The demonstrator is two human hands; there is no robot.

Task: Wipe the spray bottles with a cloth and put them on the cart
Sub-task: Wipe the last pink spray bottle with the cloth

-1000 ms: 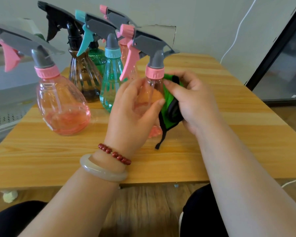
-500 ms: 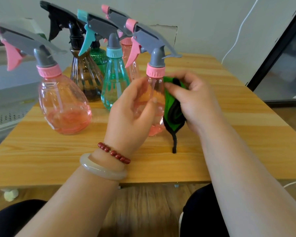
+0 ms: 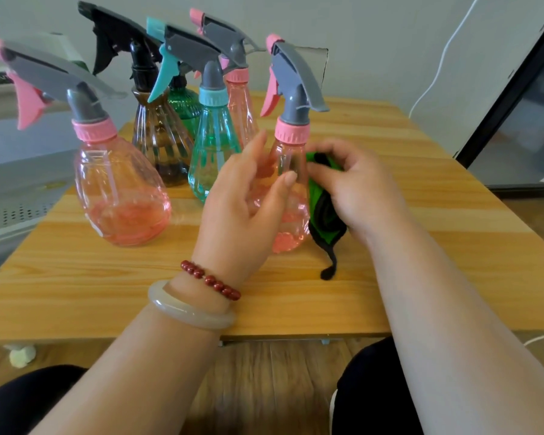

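A small pink spray bottle with a grey head stands upright on the wooden table. My left hand cups it from the left, thumb on its front and fingers loose behind it. My right hand grips a green cloth with black edging and presses it against the bottle's right side. The cloth's black tail hangs down onto the table.
Several more bottles stand at the back left: a large pink one, a brown one, a teal one, a green one and another pink one. A grey perforated metal surface lies left of the table. A dark glass door is at right.
The held bottle has turned about its upright axis, so its spray head now shows more end-on. The cloth has slid down its right side, and my left fingers have loosened.
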